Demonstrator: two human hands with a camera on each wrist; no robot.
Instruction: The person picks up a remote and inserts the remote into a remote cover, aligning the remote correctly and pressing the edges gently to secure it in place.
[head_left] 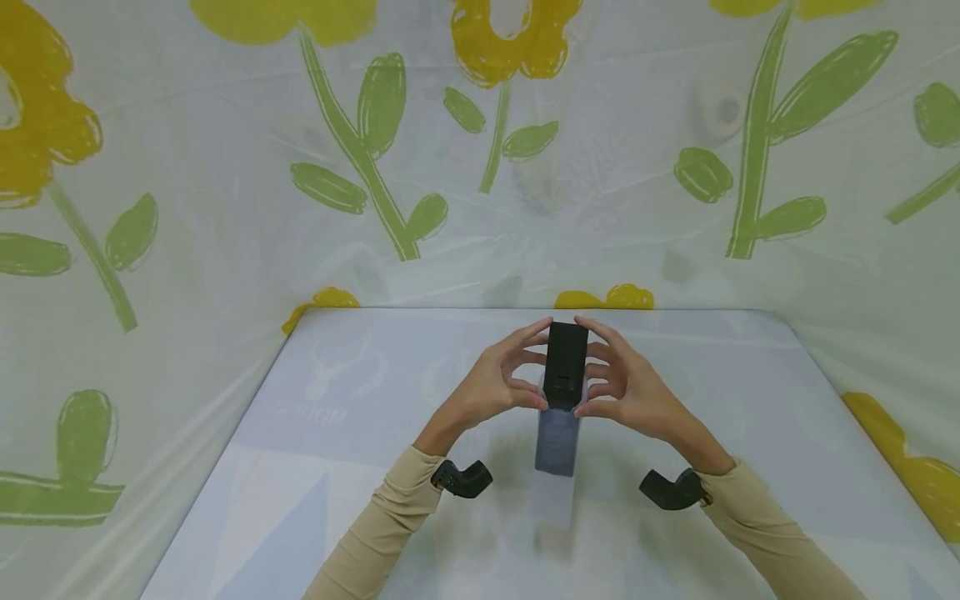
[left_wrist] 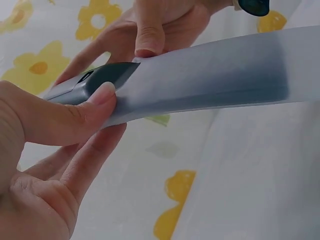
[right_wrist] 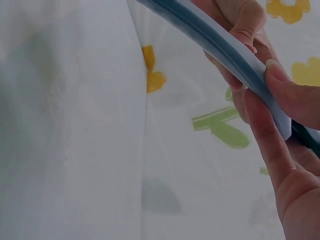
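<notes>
A black, long, boxy device (head_left: 566,362) is held up over the table, its lower part inside a translucent frosted sleeve (head_left: 552,500). My left hand (head_left: 491,383) grips its left side, with the thumb at the sleeve's mouth and fingers along the device. On the opposite side my right hand (head_left: 637,387) pinches the sleeve's edge with the thumb and holds the device with its fingers. In the left wrist view the dark end (left_wrist: 107,80) sticks out of the sleeve (left_wrist: 210,70). The right wrist view shows the sleeve (right_wrist: 225,50) edge-on between fingers and thumb.
A pale table (head_left: 420,533) with faint printed designs lies beneath the hands. Behind and beside it hangs a white curtain (head_left: 600,167) with yellow flowers and green leaves. Black curved mounts, one on the left wrist (head_left: 462,479) and another on the right wrist (head_left: 672,490), jut inward.
</notes>
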